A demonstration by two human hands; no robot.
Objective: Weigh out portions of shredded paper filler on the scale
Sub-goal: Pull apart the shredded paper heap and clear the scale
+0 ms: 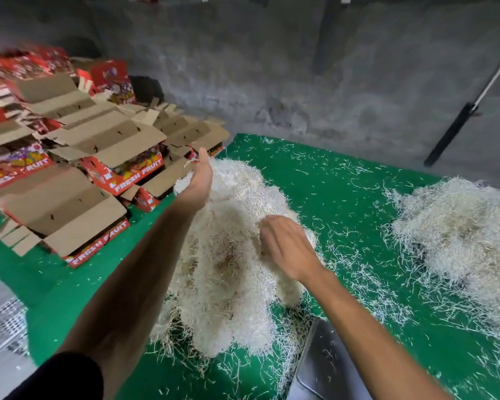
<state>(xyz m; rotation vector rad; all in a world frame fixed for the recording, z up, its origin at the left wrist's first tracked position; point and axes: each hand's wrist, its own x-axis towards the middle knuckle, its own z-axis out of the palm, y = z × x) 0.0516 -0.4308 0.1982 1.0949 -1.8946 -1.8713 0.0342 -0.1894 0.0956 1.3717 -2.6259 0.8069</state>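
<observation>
A tall heap of cream shredded paper filler [231, 255] stands on the green mat [344, 183] in the middle. My left hand [199, 180] reaches to the heap's far left top, thumb up, fingers buried behind the shreds. My right hand [286, 246] lies on the heap's right side with fingers curled into the paper, gripping a tuft. A grey metal scale pan [324, 368] shows at the bottom, partly hidden by my right forearm, with a few loose strands on it.
A second heap of filler [456, 241] lies at the right. Stacks of red "FRESH FRUIT" cartons with open brown flaps [78, 157] fill the left. A grey concrete wall [272, 82] closes the back. Loose strands litter the mat.
</observation>
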